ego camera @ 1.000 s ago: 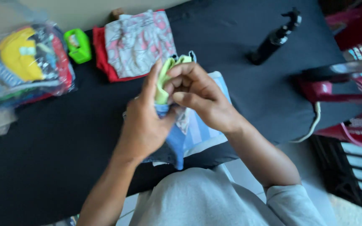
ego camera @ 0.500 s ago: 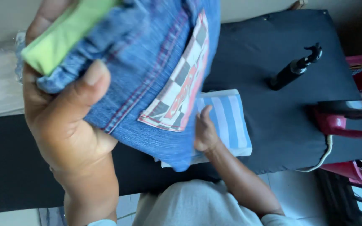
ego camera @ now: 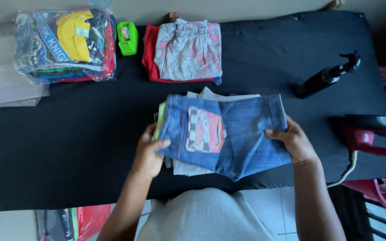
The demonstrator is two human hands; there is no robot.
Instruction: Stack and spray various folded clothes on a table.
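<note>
The small denim shorts [ego camera: 228, 134] lie spread across the near middle of the black-covered table [ego camera: 68, 147], their long axis running roughly from 9 to 3 o'clock, with a slight sag toward 4. A printed checkered patch [ego camera: 205, 130] faces up on the waist half, which sits at the 9 o'clock end.

The left hand [ego camera: 150, 154] pinches that end, thumb on top of the denim, fingers curled under it along with a lime-green edge [ego camera: 161, 119] of cloth. The right hand [ego camera: 295, 142] clamps the opposite end at 3 o'clock, thumb over the hem. Both hands hold the garment between them, each at one end, neither nearer its middle.

Beneath the shorts lies a pale folded garment [ego camera: 211, 96], peeking out at 12 o'clock. Farther toward 12 rests a folded pink-patterned stack [ego camera: 188, 49]; at 2 o'clock lies a black spray bottle [ego camera: 327, 76].
</note>
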